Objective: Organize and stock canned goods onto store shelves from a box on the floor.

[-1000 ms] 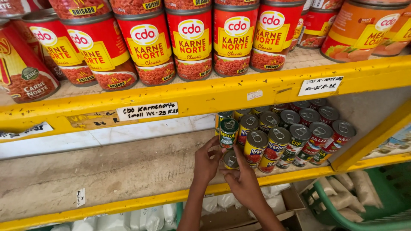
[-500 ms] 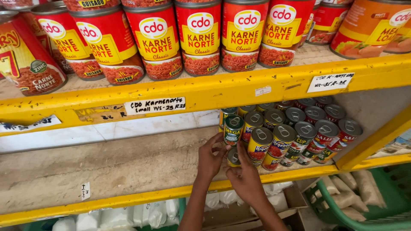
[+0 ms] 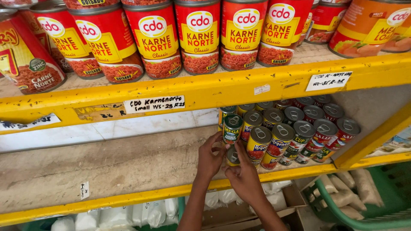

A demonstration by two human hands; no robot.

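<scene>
Head view: left hand (image 3: 210,159) and right hand (image 3: 244,177) are both pinching a small yellow-labelled can (image 3: 233,156), fingers curled around it, at the front left of the stacked pull-tab cans (image 3: 291,130) sitting on the lower yellow shelf (image 3: 128,199). Large red cans (image 3: 199,36) are lining the shelf above.

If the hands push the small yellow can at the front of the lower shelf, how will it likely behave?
The small yellow can looks rigid metal, so it should probably slide without denting. It stands upright with stacked cans close behind, so a push may topple those. On its side, it would likely roll.
</scene>
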